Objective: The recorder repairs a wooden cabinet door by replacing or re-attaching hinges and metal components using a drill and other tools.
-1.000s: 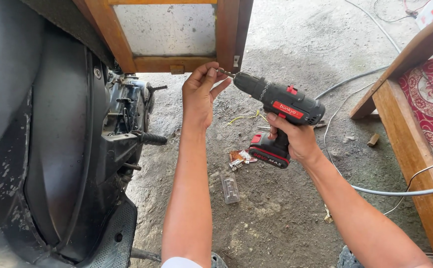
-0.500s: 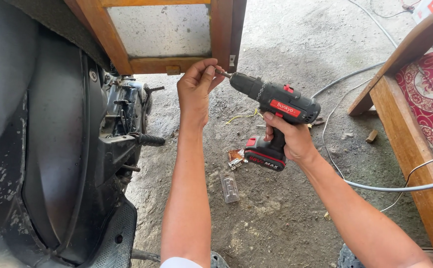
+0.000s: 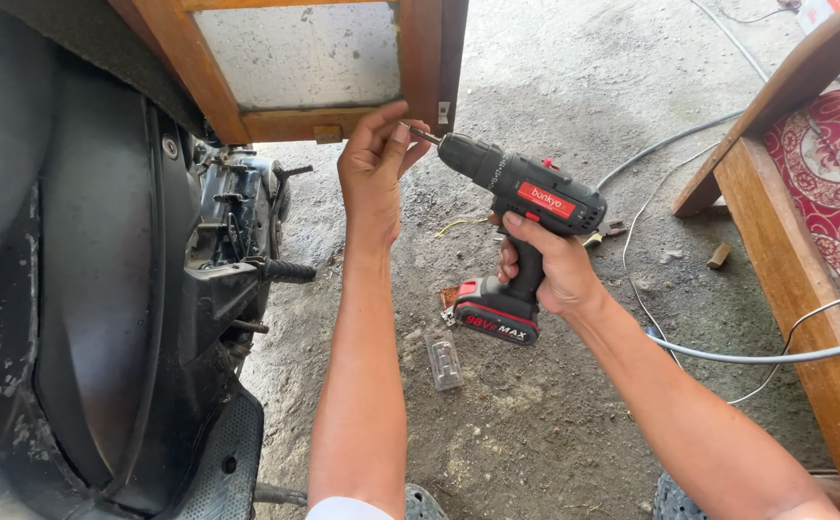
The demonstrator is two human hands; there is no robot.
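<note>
My right hand (image 3: 550,265) grips the handle of a black and red cordless drill (image 3: 526,197), its bit pointing up-left. My left hand (image 3: 374,164) pinches the tip of the bit, fingers closed around something too small to make out, just below the lower right corner of a wooden frame (image 3: 420,58). A small metal bracket (image 3: 444,113) sits on that frame corner, close to the bit tip.
A black scooter (image 3: 102,289) fills the left side. A wooden bench with red patterned cushion (image 3: 815,212) stands at right. Grey cables (image 3: 757,354) cross the dirt floor. A clear plastic packet (image 3: 444,364) lies below the drill.
Drill and both hands have stayed at the frame corner; the view shifted slightly, and my left fingers have closed tighter on the bit tip.
</note>
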